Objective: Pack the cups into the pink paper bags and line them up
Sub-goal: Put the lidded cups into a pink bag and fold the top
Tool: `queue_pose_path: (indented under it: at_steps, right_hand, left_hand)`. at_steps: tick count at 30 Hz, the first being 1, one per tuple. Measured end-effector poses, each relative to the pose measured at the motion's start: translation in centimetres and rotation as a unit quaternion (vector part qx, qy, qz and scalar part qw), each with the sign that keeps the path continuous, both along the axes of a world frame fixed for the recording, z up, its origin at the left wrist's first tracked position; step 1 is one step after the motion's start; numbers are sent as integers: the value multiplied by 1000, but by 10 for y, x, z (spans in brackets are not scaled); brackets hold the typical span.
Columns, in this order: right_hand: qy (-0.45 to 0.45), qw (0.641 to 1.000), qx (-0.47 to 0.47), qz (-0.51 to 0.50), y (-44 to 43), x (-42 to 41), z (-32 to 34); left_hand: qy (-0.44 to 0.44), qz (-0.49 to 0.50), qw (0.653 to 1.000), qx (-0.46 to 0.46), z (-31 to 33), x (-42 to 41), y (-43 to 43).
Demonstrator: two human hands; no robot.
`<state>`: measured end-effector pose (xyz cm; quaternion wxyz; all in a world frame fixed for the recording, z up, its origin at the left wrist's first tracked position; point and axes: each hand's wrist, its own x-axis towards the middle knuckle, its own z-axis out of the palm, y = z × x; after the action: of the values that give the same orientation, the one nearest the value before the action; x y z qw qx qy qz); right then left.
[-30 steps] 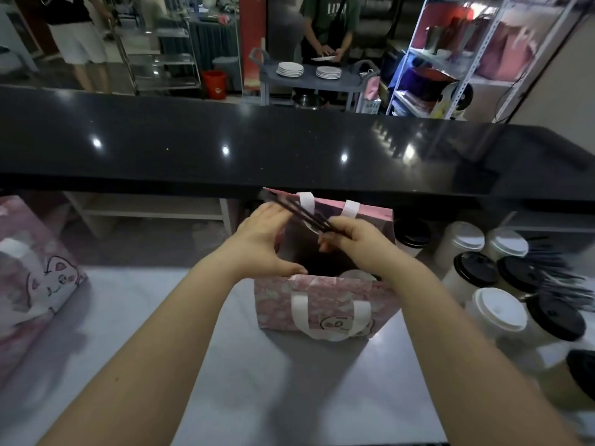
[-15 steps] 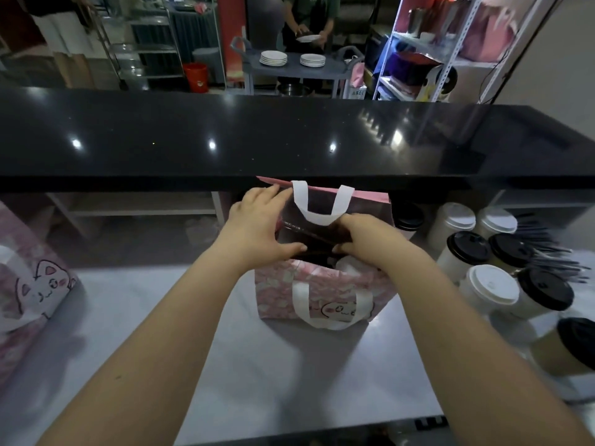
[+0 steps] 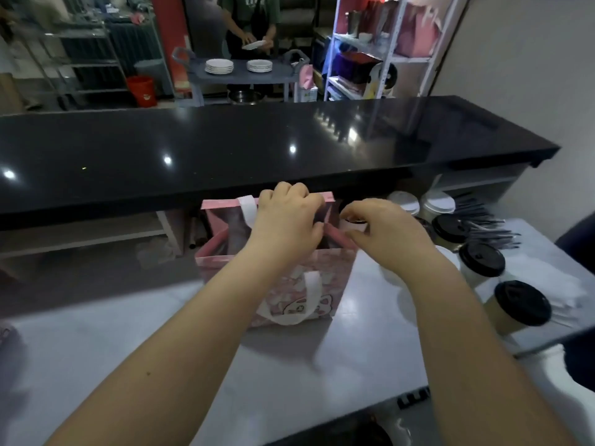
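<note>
Pink cat-printed paper bag (image 3: 335, 275): left hand (image 3: 286, 220) grips its far rim; right hand (image 3: 386, 233) curls beside it, grasp unclear.

Café w/ black counter (image 3: 225, 149), lidded takeaway cups (image 3: 481, 260) & plate stacks (image 3: 219, 66).

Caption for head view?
Left hand grips far rim of the pink paper bag, right hand at its right edge, lidded paper cups beside.

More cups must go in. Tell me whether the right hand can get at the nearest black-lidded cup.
Probably yes. The black-lidded cup stands uncovered on the white table right of the right hand, now at the pink paper bag; nothing blocks it.
</note>
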<state>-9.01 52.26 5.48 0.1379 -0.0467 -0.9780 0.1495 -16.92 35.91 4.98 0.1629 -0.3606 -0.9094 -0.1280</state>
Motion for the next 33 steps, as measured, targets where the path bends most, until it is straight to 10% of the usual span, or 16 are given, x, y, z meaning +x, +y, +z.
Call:
queue_pose_path:
  at_steps: [23, 33]
  right_hand:
    - [-19, 972, -118, -201, 311, 178, -87]
    - [-184, 949, -116, -229, 463, 184, -148]
  left_hand:
    - [-113, -157, 981, -37, -86, 109, 340]
    - [-163, -140, 965, -149, -119, 124, 476]
